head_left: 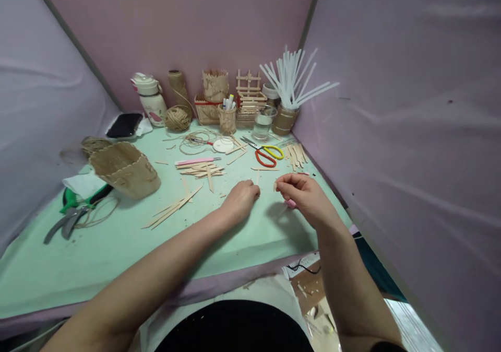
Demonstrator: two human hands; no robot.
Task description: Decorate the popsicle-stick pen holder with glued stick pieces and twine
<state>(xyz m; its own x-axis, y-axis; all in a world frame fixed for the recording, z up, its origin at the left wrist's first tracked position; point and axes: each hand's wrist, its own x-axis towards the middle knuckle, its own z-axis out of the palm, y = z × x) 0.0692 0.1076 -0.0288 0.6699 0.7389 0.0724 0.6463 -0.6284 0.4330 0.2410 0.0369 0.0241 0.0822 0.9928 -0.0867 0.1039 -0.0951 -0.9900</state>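
My left hand [242,199] rests on the green tabletop with its fingers curled. A thin wooden strip [258,176] sticks out from its fingertips, pointing away from me. To the right, my right hand [304,194] is raised a little above the table, pinching a small pale wood piece [275,186] between thumb and fingers. Beneath that hand shows a pink object [290,203], partly hidden, with a blurred clear part. Another wooden strip [265,169] lies crosswise just beyond both hands.
Scissors [266,152], piled wooden strips [201,170] and a pink pen-like tool [198,161] lie beyond my hands. Left are a wooden basket [125,169] and green-handled pliers [74,213]. Behind stand a water cup [263,123], white sticks [289,80] and twine [178,118].
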